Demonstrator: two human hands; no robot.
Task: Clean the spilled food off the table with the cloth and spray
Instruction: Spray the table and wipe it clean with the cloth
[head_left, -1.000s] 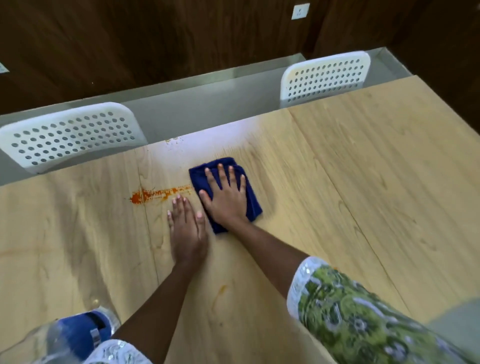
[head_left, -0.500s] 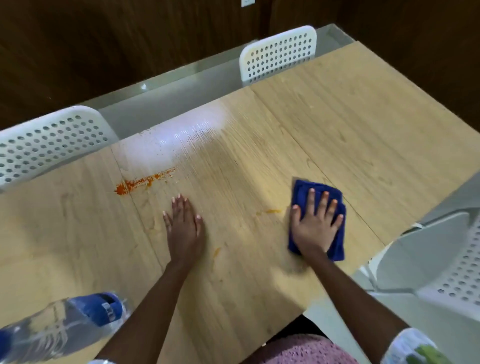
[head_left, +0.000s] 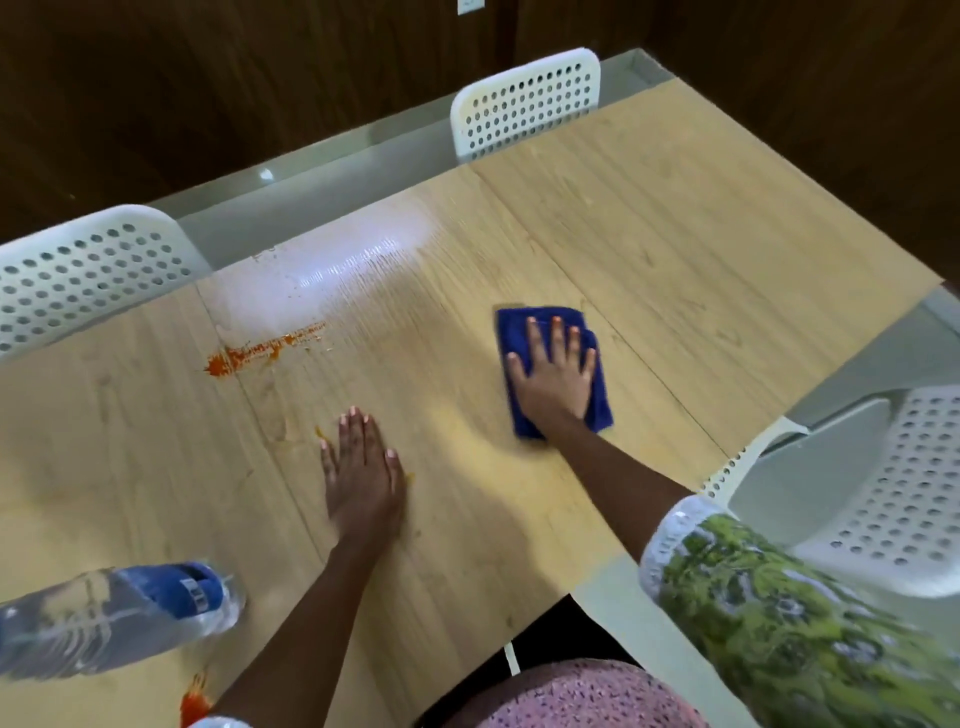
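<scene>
Head view: light wood table, dark wood-panelled wall behind, white perforated chairs along the far edge and at the near right. Orange-red spill smeared on the left-centre of the tabletop; smaller orange spots near the left hand. Clear bottle with blue label lying at near left. Left hand flat, fingers straight, palm down on the wood. Right hand spread, pressing the folded blue cloth onto the table, well right of the spill.
</scene>
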